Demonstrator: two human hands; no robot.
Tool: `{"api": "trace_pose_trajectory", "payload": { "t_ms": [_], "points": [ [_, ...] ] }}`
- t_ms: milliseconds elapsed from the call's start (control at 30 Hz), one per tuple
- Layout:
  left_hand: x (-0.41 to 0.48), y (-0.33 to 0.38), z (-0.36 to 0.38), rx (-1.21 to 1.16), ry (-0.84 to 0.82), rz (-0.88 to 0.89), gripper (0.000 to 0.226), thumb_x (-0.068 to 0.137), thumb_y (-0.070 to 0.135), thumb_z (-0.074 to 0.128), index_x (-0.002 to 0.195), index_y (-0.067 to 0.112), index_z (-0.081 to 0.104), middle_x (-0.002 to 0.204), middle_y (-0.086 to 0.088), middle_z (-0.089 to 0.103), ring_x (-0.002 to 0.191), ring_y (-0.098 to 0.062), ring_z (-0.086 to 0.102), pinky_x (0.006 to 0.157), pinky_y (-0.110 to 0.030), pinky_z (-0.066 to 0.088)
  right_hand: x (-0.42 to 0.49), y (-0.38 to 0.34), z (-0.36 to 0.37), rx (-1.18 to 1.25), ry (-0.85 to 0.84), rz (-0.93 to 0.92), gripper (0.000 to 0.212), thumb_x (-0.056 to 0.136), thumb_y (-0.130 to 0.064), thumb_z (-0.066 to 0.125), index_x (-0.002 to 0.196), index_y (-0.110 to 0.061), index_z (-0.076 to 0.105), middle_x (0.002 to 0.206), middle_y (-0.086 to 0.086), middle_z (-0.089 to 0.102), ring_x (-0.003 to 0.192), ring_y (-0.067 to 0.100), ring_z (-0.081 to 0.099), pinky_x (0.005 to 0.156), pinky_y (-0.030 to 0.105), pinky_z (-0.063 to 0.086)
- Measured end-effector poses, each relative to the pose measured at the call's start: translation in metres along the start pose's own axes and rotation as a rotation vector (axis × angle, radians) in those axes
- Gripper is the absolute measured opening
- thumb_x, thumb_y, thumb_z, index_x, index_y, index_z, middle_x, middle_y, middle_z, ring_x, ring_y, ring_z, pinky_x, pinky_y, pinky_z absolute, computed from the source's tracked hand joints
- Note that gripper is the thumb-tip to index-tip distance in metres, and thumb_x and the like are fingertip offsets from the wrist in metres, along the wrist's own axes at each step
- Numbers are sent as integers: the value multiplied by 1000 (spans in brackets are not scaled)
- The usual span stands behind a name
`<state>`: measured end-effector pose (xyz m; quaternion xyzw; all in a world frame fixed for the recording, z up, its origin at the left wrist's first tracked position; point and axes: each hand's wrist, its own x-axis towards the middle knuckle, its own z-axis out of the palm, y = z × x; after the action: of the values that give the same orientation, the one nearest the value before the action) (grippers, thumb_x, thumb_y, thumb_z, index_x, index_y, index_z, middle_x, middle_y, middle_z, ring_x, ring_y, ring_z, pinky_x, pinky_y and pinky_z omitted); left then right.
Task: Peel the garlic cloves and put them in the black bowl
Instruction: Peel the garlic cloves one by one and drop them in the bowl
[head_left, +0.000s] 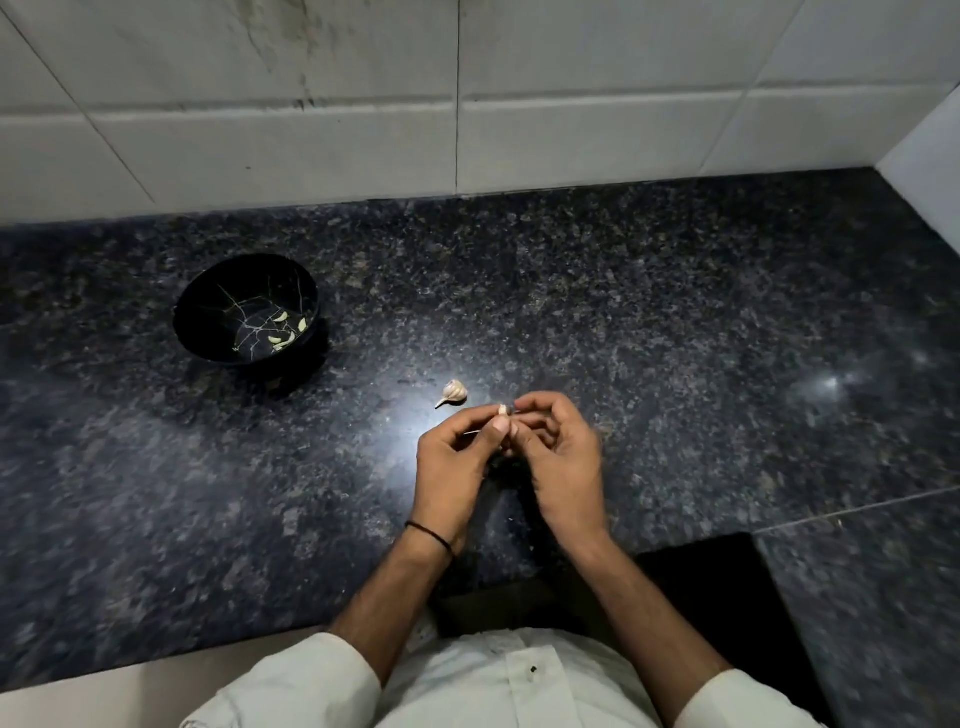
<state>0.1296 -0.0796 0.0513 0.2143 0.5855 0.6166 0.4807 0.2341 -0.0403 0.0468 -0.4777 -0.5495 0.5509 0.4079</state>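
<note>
My left hand (454, 467) and my right hand (558, 457) meet over the middle of the dark granite counter. Between their fingertips they pinch a small pale garlic clove (502, 410), most of it hidden by the fingers. A piece of garlic bulb with papery skin (454, 392) lies on the counter just beyond my left hand. The black bowl (197, 332) stands at the left, well away from both hands, with several peeled cloves (283, 338) lying in its bottom right part.
A white tiled wall (467, 104) closes the back of the granite counter (675, 338) and turns forward at the far right. The counter's front edge runs along the bottom left. A dark square recess (727, 587) sits at the lower right.
</note>
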Motion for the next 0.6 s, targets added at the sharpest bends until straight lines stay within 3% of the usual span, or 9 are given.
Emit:
{"api": "trace_pose_trajectory", "payload": {
  "t_ms": [133,267,333,467,600],
  "points": [
    [2,-8,1,37,6,8,12,91,3,67,96,11,75,91,-5,77,86,-18,71,73,-22,55,1,5,-11,-87,-26,-15,14,93,-4,66,97,-17,69,88,1,73,82,13,70,75,28,56],
    [12,-21,1,283,19,115,14,91,19,66,90,27,77,92,0,77,91,-26,73,87,-49,58,15,6,-32,-202,-57,-42,9,96,-15,66,99,-18,74,94,-5,74,89,12,70,79,31,57],
    [14,-26,7,353,20,135,21,90,21,61,90,35,76,88,2,76,86,-23,74,83,-50,59,24,3,-40,-186,-103,6,10,96,-13,65,97,-14,75,90,-2,75,85,14,71,74,29,58],
    [18,-36,18,498,8,208,19,94,12,61,99,19,77,93,6,77,91,-12,72,86,-43,58,39,8,-49,-148,-222,162,12,96,-10,64,92,-9,75,81,11,75,69,18,66,66,35,57],
    [20,-49,26,525,76,228,16,92,12,65,100,16,78,97,5,75,95,-11,70,90,-41,56,50,21,-59,-74,-259,294,12,96,-5,63,90,-1,72,72,16,68,60,20,58,55,28,52]
  ]
}}
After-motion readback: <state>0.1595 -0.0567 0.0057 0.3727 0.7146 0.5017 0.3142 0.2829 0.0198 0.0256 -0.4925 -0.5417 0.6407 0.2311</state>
